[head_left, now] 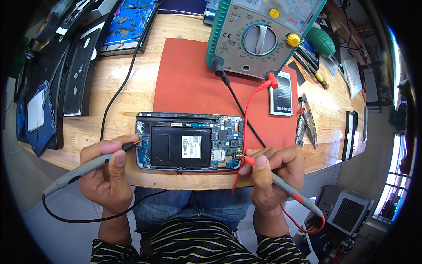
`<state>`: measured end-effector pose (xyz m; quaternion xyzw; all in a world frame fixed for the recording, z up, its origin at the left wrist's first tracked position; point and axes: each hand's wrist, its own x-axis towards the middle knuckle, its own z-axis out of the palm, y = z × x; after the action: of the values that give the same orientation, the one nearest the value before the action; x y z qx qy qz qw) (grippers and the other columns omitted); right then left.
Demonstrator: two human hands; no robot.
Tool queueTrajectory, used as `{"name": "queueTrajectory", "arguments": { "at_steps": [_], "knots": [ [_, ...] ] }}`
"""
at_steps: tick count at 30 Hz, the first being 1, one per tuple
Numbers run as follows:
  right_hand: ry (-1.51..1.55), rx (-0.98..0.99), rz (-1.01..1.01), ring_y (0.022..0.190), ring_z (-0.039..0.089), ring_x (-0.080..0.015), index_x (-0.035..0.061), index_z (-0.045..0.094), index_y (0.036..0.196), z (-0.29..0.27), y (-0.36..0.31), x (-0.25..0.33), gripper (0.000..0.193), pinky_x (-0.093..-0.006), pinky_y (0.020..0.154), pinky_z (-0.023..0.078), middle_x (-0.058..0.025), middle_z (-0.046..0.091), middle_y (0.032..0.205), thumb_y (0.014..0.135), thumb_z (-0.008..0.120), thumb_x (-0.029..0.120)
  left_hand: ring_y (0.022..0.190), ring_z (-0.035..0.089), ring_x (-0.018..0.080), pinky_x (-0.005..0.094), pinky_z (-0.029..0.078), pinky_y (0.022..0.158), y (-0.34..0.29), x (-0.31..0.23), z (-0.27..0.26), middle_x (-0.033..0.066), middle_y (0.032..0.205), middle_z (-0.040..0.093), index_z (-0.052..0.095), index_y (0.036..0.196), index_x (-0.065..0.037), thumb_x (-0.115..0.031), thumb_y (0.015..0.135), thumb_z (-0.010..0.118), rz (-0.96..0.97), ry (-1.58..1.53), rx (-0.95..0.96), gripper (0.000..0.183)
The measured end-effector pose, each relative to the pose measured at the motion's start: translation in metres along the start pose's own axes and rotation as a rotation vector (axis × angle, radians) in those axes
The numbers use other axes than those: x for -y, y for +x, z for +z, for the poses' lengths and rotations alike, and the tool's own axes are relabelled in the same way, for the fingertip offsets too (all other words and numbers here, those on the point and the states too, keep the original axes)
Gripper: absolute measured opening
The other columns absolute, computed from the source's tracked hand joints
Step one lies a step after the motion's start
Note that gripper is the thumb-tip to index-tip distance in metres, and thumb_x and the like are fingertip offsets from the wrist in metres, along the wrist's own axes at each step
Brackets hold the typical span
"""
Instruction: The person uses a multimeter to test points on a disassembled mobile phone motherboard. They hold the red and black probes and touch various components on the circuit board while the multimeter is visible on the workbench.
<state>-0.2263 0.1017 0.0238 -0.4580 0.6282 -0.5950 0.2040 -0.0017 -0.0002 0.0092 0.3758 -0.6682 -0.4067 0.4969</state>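
An opened smartphone (pixel 176 145) lies flat near the table's front edge, its circuit boards bared and its battery bay empty. My left hand (pixel 105 171) is closed around a grey multimeter probe with a black tip (pixel 81 174), whose needle meets the small board at the phone's left end. In my right hand (pixel 277 171) I grip a grey probe with a red tip (pixel 290 191); its needle reaches the board at the lower right corner. Beyond the phone stands an analog multimeter (pixel 263 37) in a teal case, with black and red leads plugged in.
A red mat (pixel 184 79) covers the middle of the wooden table (pixel 121 97). On the right lie a phone battery (pixel 281 97), tweezers (pixel 309 125) and a green grenade-shaped object (pixel 321 42). Black cases (pixel 79 79) and a blue tray of small parts (pixel 129 26) sit on the left.
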Motion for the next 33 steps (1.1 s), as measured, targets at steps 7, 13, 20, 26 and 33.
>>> {"name": "queueTrajectory", "arguments": {
  "at_steps": [7,13,20,26,33],
  "knots": [
    [-0.037,0.005,0.009,0.060,0.063,-0.0128,0.0020,0.043,0.085,-0.0004,0.0003,0.0015,0.019,-0.0342,0.073,0.059,-0.0083,0.061,0.064,0.089,0.061,-0.002,0.095,0.069,0.0296,0.0361,0.053,0.090,0.0001,-0.0012,-0.0003,0.0282,0.099,0.068,0.049,0.107,0.005,0.000,0.097,0.056,-0.015,-0.001,0.013,0.014],
    [-0.037,0.001,-0.003,0.055,0.059,-0.0114,0.0017,0.042,0.082,-0.0001,0.0006,0.0001,0.020,-0.0327,0.069,0.058,-0.0084,0.058,0.060,0.088,0.062,-0.002,0.094,0.069,0.0287,0.0358,0.053,0.089,-0.0003,-0.0004,-0.0015,0.0284,0.098,0.067,0.048,0.106,0.005,-0.001,0.097,0.055,-0.021,-0.001,0.021,0.012],
    [-0.042,-0.006,0.004,0.055,0.060,-0.0124,0.0020,0.043,0.080,0.0001,0.0002,-0.0003,0.021,-0.0305,0.064,0.057,-0.0097,0.059,0.060,0.087,0.063,-0.002,0.093,0.069,0.0271,0.0320,0.052,0.087,-0.0007,-0.0001,0.0009,0.0260,0.097,0.067,0.049,0.105,0.005,-0.001,0.097,0.056,-0.008,-0.012,-0.005,0.012],
    [-0.053,-0.002,0.044,0.055,0.058,-0.0110,0.0025,0.043,0.081,-0.0013,-0.0024,0.0008,0.022,-0.0273,0.060,0.054,-0.0083,0.058,0.061,0.088,0.064,0.000,0.092,0.069,0.0264,0.0301,0.052,0.085,0.0001,-0.0010,0.0004,0.0260,0.097,0.068,0.051,0.105,0.005,-0.001,0.096,0.057,0.003,0.024,-0.006,0.012],
    [-0.004,-0.003,0.028,0.060,0.061,-0.0108,0.0018,0.042,0.084,-0.0029,-0.0012,0.0003,0.021,-0.0297,0.068,0.057,-0.0085,0.059,0.063,0.090,0.062,0.001,0.093,0.069,0.0284,0.0339,0.053,0.088,0.0014,0.0005,-0.0005,0.0275,0.097,0.068,0.051,0.106,0.006,-0.001,0.096,0.057,0.026,0.021,0.009,0.013]
  ]
}}
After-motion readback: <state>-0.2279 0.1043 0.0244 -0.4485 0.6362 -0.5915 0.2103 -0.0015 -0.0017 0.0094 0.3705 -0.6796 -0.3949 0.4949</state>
